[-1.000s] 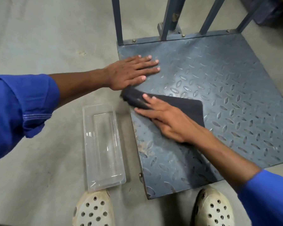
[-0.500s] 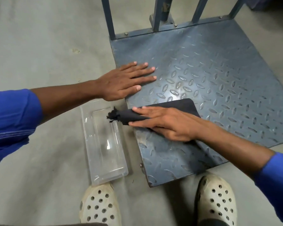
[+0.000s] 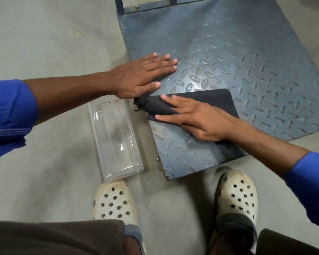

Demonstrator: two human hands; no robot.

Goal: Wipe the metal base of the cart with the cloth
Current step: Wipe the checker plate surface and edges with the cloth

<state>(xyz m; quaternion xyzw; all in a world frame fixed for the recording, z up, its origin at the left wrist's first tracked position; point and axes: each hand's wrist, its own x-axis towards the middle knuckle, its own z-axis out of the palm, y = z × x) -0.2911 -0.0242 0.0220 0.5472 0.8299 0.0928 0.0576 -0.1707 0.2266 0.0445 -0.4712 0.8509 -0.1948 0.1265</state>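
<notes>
Mid-wipe, the dark cloth (image 3: 201, 101) is pressed flat at the left edge of the metal base (image 3: 228, 52) by the spread right hand (image 3: 197, 119), the base is braced by the flat left hand (image 3: 142, 78), and a sweep toward the right edge is probably called for next.

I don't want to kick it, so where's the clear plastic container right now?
In the head view, the clear plastic container lies on the floor just left of the cart's metal base, right in front of the left shoe.
</notes>
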